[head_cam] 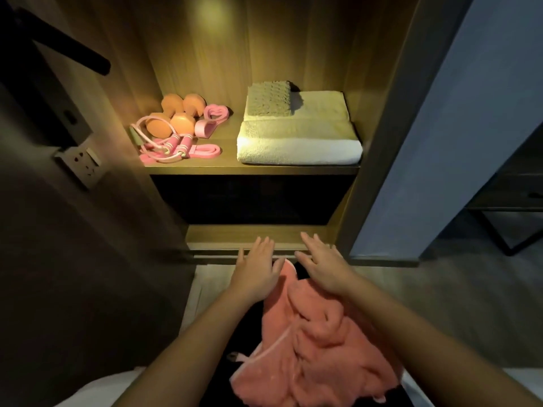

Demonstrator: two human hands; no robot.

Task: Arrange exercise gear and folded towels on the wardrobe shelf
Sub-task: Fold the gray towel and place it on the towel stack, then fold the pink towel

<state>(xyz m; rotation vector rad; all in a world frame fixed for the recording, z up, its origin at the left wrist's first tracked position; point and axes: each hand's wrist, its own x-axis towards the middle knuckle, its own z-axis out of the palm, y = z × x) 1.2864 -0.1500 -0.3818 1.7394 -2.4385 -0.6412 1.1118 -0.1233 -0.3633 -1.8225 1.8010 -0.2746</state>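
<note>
A crumpled pink towel (pixel 317 342) lies on my lap below both forearms. My left hand (pixel 256 265) and my right hand (pixel 321 264) hover flat over its far end, fingers spread, holding nothing. On the lit wardrobe shelf (pixel 229 165) a folded white towel (pixel 298 139) sits at the right with a small beige waffle towel (pixel 269 98) on top. At the left are two orange dumbbells (pixel 173 116), a pink skipping rope (pixel 164 148), a pink flat band (pixel 205 150) and a pink loop exerciser (pixel 210 118).
A lower wooden ledge (pixel 249 233) runs just beyond my fingertips, with a dark compartment (pixel 252 198) above it. The wardrobe door (pixel 58 171) with a wall socket (pixel 83 164) stands open at the left. A blue-grey wall (pixel 440 142) and a black-framed table (pixel 511 207) are on the right.
</note>
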